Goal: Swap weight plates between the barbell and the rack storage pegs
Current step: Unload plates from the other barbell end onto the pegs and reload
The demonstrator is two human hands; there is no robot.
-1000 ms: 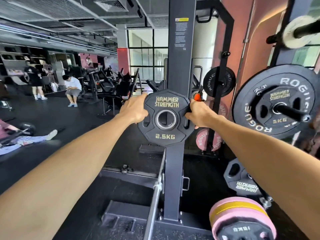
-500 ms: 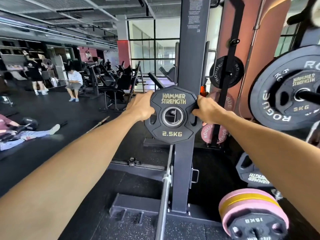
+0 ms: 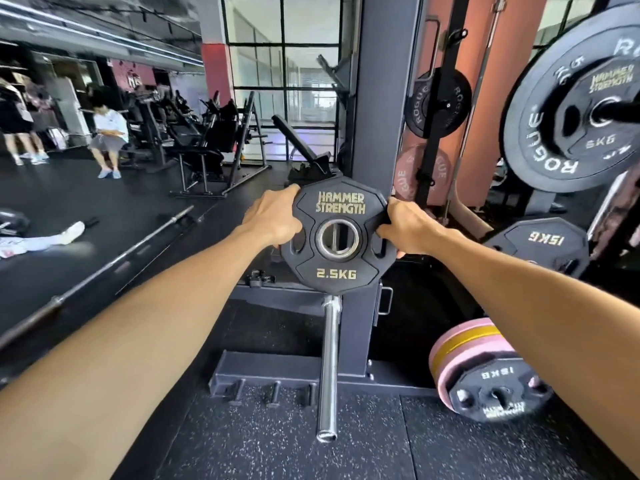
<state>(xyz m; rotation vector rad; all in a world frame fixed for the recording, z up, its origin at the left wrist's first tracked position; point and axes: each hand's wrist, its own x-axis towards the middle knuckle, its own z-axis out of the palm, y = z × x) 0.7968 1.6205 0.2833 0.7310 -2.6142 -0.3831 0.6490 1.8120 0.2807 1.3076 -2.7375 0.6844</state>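
Head view: a 2.5KG plate (image 3: 335, 234) is held upright in the air at arm's length, in front of the rack upright (image 3: 374, 133) and above the chrome bar sleeve (image 3: 328, 368).
Step, as I judge it: carrying the plate to a bar end or peg.
Doing it well: keep its face square, line the centre hole with the end, then slide it on level.
Left hand (image 3: 273, 216): fingers clasping the plate's left rim.
Right hand (image 3: 408, 227): fingers clasping the right rim, arms nearly straight.

A black 2.5KG plate (image 3: 337, 237) lettered HAMMER STRENGTH is held upright, its face to the camera, just above the chrome barbell sleeve (image 3: 328, 375).
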